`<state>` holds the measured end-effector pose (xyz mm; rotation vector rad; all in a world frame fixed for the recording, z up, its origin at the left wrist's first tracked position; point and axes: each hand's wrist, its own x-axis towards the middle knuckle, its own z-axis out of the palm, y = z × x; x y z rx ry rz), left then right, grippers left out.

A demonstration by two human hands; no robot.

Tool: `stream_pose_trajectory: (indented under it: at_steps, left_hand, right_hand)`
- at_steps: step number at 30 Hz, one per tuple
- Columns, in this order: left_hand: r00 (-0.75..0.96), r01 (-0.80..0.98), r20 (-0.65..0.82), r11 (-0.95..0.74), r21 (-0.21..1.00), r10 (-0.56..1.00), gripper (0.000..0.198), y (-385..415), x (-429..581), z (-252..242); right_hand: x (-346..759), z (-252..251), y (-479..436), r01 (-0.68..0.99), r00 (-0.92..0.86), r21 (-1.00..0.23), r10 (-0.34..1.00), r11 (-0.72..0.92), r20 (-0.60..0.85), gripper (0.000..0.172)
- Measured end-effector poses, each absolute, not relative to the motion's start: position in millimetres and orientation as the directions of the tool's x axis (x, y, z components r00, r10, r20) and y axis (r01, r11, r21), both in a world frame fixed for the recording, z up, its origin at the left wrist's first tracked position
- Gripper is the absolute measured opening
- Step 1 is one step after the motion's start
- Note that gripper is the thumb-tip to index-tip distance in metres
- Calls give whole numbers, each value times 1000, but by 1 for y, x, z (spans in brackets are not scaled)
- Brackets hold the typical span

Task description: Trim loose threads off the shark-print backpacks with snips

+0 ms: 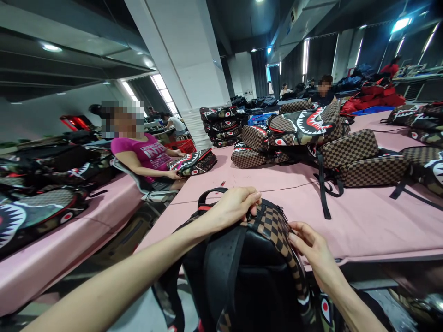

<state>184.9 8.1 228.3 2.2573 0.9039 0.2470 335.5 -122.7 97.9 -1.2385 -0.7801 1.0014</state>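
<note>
A brown checkered backpack (273, 230) with a black padded back and straps stands upright against the near edge of the pink table (363, 216), back panel toward me. My left hand (232, 206) is closed over the top of the bag, gripping it near the black carry loop. My right hand (311, 249) pinches the checkered side edge of the same backpack with curled fingers.
A pile of checkered shark-mouth backpacks (311, 133) covers the far part of the table. A seated person in a pink shirt (148, 154) at left handles another backpack (194, 162). More bags (38, 203) lie on a pink table at left. Other people work behind.
</note>
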Motion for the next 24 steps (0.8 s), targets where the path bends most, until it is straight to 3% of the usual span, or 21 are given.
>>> stream_pose_trajectory:
  at_steps: [9, 15, 17, 20, 24]
  left_hand:
    - [757, 519, 22, -621, 587, 653, 29, -15, 181, 232]
    - [769, 530, 52, -681, 506, 637, 29, -20, 184, 236]
    - [775, 532, 65, -704, 471, 629, 29, -19, 186, 235]
    - [784, 538, 106, -755, 375, 611, 26, -19, 186, 233]
    - [841, 510, 113, -845, 163, 529, 17, -20, 186, 236]
  right_hand:
    - [349, 111, -83, -71, 415, -989, 905, 131, 90, 37]
    - [347, 132, -66, 128, 299, -964, 918, 232, 261, 9]
    - [350, 127, -60, 44, 429, -972, 875, 230, 227, 20]
    - [352, 110, -57, -212, 601, -949, 796, 236, 64, 34]
    - [348, 89, -61, -202, 552, -962, 832, 186, 45, 30]
